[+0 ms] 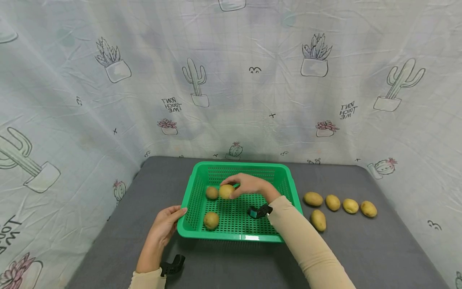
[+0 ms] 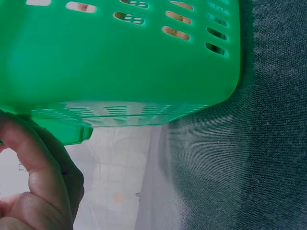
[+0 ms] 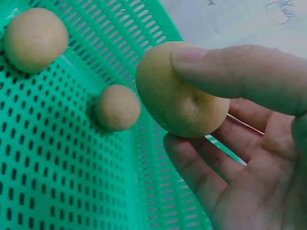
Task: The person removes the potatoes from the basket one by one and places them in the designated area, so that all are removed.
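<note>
The grip of the right hand point(image 1: 249, 186) was found clamped on a held potato point(image 3: 160, 98), thumb laid across the face toward the wrist camera and fingers behind and beneath. The potato sat at the fingertips, clear of the palm, with one end projecting past the thumb tip. It was positioned over the interior of the green basket point(image 1: 238, 212); contact with the basket floor could not be determined. A smaller-looking potato point(image 3: 118, 108) lay just beside it, and another potato point(image 1: 211, 220) lay nearer the front wall. The left hand point(image 1: 167, 224) pinched the basket's left rim, thumb on top. Right of the basket, five loose potatoes point(image 1: 318, 220) lay on the grey surface point(image 1: 216, 265), before a cactus-printed curtain point(image 1: 231, 88).
</note>
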`<state>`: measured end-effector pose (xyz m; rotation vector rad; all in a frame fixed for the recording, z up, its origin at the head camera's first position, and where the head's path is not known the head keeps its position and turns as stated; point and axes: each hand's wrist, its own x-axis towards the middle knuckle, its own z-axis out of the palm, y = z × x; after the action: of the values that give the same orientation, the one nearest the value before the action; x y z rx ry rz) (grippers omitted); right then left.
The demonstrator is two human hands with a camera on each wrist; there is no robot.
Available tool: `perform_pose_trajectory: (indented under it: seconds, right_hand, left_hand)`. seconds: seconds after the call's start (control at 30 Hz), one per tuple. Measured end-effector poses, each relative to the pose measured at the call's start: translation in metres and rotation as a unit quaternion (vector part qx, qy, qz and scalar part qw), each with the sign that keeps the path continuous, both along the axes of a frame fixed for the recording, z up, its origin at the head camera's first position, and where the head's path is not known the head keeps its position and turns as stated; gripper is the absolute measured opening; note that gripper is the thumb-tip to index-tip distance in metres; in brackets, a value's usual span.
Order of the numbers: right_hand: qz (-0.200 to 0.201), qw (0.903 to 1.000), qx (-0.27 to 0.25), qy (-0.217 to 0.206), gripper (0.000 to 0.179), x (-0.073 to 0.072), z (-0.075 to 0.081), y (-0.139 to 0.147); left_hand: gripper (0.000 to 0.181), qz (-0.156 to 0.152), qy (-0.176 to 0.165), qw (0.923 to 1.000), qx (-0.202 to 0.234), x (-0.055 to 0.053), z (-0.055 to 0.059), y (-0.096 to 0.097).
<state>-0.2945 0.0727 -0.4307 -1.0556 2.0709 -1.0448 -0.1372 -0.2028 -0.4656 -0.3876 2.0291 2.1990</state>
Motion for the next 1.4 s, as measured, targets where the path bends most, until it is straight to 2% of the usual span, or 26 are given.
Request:
perform_pose_trajectory:
  seconds: [0.4, 0.63, 0.87, 1.17, 1.4]
  right_hand:
    - [-0.025, 0.9963, -0.081, 0.016, 0.056, 0.005, 0.023, 0.009]
    - [-0.053, 0.9929, -0.103, 0.026, 0.053, 0.012, 0.034, 0.014]
    - [-0.062, 0.9895, -0.125, 0.039, 0.053, 0.024, 0.045, 0.018]
    - [-0.079, 0.9814, -0.166, 0.056, 0.052, 0.037, 0.05, 0.027]
    - [-0.09, 0.9737, -0.19, 0.086, 0.055, 0.052, 0.057, 0.041]
  left_hand:
    - [0.037, 0.002, 0.005, 1.0, 0.001, 0.0, 0.0, -0.001]
    - [0.033, 0.005, 0.002, 1.0, -0.001, -0.001, 0.0, -0.001]
    - [0.034, 0.0, 0.001, 1.0, 0.0, -0.002, 0.002, -0.002]
    - [0.038, -0.01, -0.003, 0.9999, -0.005, -0.001, 0.001, -0.004]
    - [0.034, 0.005, -0.003, 0.9999, -0.01, -0.001, -0.001, -0.002]
